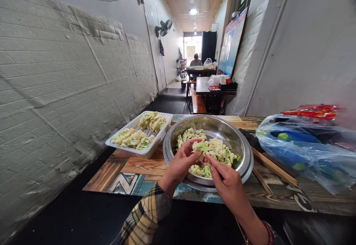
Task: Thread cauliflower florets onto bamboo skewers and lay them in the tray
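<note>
My left hand (pixel 182 161) is closed around a pale green-white cauliflower floret (pixel 201 148), above a steel bowl (pixel 244 152). Close beside it, the fingertips of my right hand (pixel 226 178) are pinched together. A thin skewer (pixel 241 231) shows below my right wrist, in line with that pinch; the hand hides most of its length. Whether its tip is inside the floret I cannot tell. Loose cauliflower pieces (pixel 219 150) fill much of the bowl. To the left, a white tray (pixel 147 151) holds several cauliflower skewers (pixel 135 139).
Bundled bamboo sticks (pixel 275 167) lie right of the bowl, near a clear plastic bag (pixel 306 152) with blue and green contents. The patterned wooden table (pixel 144 165) has its near edge before me. Farther back are another table (pixel 204 83), a bench (pixel 198 102) and a seated person (pixel 196 60).
</note>
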A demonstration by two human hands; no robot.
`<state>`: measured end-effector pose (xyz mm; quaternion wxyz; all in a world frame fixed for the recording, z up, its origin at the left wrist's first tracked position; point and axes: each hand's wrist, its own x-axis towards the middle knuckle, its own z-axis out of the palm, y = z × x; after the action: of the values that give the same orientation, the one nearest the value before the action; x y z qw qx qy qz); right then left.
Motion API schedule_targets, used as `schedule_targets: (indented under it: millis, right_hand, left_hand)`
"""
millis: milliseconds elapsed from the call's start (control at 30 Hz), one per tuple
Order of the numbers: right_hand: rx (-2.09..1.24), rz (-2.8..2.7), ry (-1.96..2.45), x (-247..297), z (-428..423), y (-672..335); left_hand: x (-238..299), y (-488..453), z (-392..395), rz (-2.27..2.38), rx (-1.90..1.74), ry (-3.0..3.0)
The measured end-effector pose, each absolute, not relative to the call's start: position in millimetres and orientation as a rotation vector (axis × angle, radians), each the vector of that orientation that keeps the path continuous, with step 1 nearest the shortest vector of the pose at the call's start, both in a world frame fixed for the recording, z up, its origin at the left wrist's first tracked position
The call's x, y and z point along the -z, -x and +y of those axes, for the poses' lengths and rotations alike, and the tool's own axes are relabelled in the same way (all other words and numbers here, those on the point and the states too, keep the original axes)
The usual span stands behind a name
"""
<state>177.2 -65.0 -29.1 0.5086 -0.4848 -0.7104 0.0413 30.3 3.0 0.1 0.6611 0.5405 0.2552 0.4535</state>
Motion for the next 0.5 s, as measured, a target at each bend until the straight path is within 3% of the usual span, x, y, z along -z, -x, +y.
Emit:
schedule_targets:
  millis: [500]
  right_hand:
    - [-0.159,-1.693,1.272,32.0,-66.3,-178.2]
  left_hand:
    - [1.5,-33.4,3.9,0.569,-1.009,-1.167]
